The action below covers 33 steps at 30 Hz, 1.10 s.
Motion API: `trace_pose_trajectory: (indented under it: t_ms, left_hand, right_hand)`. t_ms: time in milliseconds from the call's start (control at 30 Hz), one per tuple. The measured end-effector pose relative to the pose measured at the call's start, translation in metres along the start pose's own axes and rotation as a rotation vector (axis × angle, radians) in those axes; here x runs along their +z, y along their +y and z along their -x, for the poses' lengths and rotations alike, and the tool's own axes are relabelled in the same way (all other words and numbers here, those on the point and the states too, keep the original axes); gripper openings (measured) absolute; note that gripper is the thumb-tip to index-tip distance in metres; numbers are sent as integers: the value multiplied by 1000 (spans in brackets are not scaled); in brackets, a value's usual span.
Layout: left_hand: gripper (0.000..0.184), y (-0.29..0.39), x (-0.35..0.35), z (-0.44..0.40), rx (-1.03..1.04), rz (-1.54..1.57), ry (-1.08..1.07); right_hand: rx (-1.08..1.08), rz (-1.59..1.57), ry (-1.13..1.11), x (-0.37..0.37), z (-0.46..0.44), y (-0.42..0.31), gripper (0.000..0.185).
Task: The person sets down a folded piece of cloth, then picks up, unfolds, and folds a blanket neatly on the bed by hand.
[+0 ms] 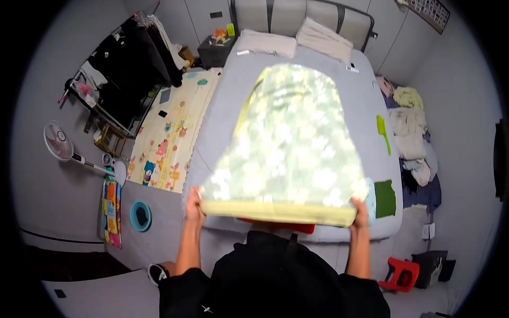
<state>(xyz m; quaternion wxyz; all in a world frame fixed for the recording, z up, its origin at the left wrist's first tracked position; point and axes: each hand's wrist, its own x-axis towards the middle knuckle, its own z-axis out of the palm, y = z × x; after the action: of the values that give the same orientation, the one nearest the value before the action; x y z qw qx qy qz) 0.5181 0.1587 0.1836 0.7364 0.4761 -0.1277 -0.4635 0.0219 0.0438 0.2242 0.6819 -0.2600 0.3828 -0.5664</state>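
A pale green blanket (289,138) with white flowers and a yellow border stretches out over the grey bed (212,132), slightly blurred by motion. My left hand (195,204) is closed on its near left corner. At the near right corner, my right hand (360,212) grips the same yellow border. The near edge is raised and pulled straight between both hands, while the far end spreads toward the pillows. Under that near edge, part of a red thing (297,228) shows; its kind is hidden.
Two pillows (268,43) lie by the headboard. A green brush (383,135) and a dark green cloth (385,199) rest on the bed's right side. Piled clothes (411,132), a red stool (401,274), a fan (59,140), a blue basin (140,216) and a clothes rack (98,108) surround it.
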Motion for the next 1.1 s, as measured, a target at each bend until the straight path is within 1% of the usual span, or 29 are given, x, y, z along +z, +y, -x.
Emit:
trace_pose_trajectory:
  t_ms: [33,67,100,133,200,233,300,367,400,467,533,567,633,733,767,800,833,933,1033,1100]
  left_hand:
    - [16,-40,-35,28,-124,-73,55]
    - [14,-77,-72,53,-291,-196,55]
    - [17,-110,-102,73,-444,-617,58]
    - [21,-144,-133,90,-590,-1036,49]
    - [32,-228,-211,117,-649,-1308,-21]
    - [35,-265,-246,122,-659,-1279,48]
    - [42,-317,-278,137,-679,-1202,189]
    - [46,-286,-237,145,-528,-1204,117]
    - [48,-261,-205,149,-453,-1205,81]
    - [53,-219,-155,151,-572,-1159,10]
    - [57,-199,-132,149,-589,-1135,-13]
    - [58,-194,-124,147,-515,-1134,-35]
    - [60,-186,-108,146,-375,-1132,-80]
    - [62,-151,-64,142,-283,-970,-68]
    - [62,-139,-52,141,-300,-951,-87]
    - [61,-127,-43,141,-314,-933,-106]
    - [61,-120,-41,141,-326,-914,-124]
    - [62,-132,-77,130,-493,-1097,-280]
    - [62,-187,-140,136,-497,-1261,-310]
    - [63,-197,-139,150,-506,-1245,-275]
  right_hand:
    - [161,120,122,-31,32,23,64]
    - [284,139,207,-66,58,54,58]
    - [450,97,217,-96,80,77,53]
    - [586,145,290,-131,100,105,47]
    - [828,153,399,-215,131,167,43]
    - [823,127,427,-229,146,181,41]
    - [807,94,479,-252,165,186,37]
    - [794,85,427,-257,167,188,38]
    - [789,78,403,-258,164,190,38]
    - [807,132,414,-255,160,187,40]
    - [797,201,426,-239,155,181,40]
    - [797,212,431,-242,152,181,41]
    - [729,242,407,-234,147,170,42]
    - [597,269,423,-203,138,136,42]
    - [548,275,433,-193,136,126,43]
    - [550,258,433,-190,135,119,44]
    - [553,241,433,-190,131,113,45]
    - [590,218,402,-206,131,110,46]
    - [696,239,397,-241,141,130,44]
    - [801,255,437,-247,149,139,44]
